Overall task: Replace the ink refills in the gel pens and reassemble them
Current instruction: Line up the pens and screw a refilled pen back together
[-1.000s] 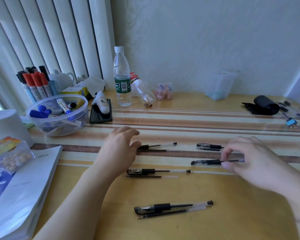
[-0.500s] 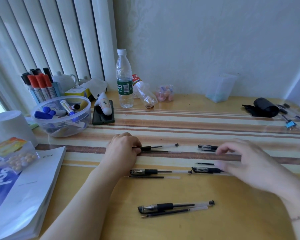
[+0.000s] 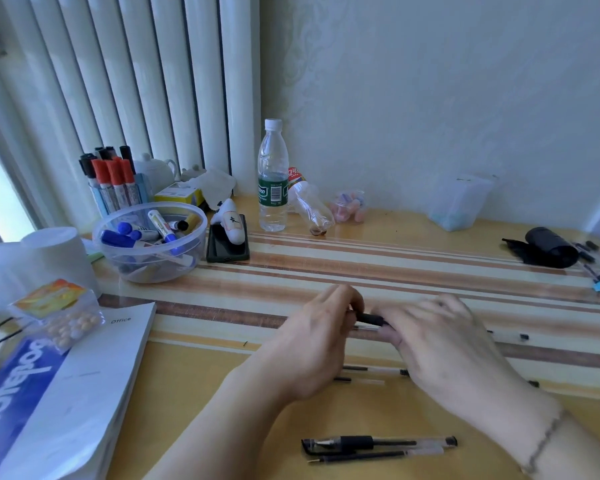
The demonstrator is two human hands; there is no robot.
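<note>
My left hand (image 3: pixel 312 344) and my right hand (image 3: pixel 440 344) meet over the striped middle of the desk, both closed on a black-gripped gel pen (image 3: pixel 369 319) whose grip section shows between them. A second pen (image 3: pixel 374 370) with a loose refill (image 3: pixel 361 380) beside it lies just under my hands, partly hidden. Nearest me lies a whole capped gel pen (image 3: pixel 378 442) with a spare refill (image 3: pixel 378 455) alongside. To the right of my right hand a clear pen barrel (image 3: pixel 506 336) shows.
A clear bowl of markers (image 3: pixel 149 244), a marker cup (image 3: pixel 115 181), a water bottle (image 3: pixel 272 178) and a phone with a white object (image 3: pixel 227 237) stand at the back left. A paper ream (image 3: pixel 59 393) fills the left. A black roll (image 3: pixel 548 245) lies far right.
My right hand let go of the pen it held on the right and moved left to join my left hand. Both now hold the far pen. The camera has tilted.
</note>
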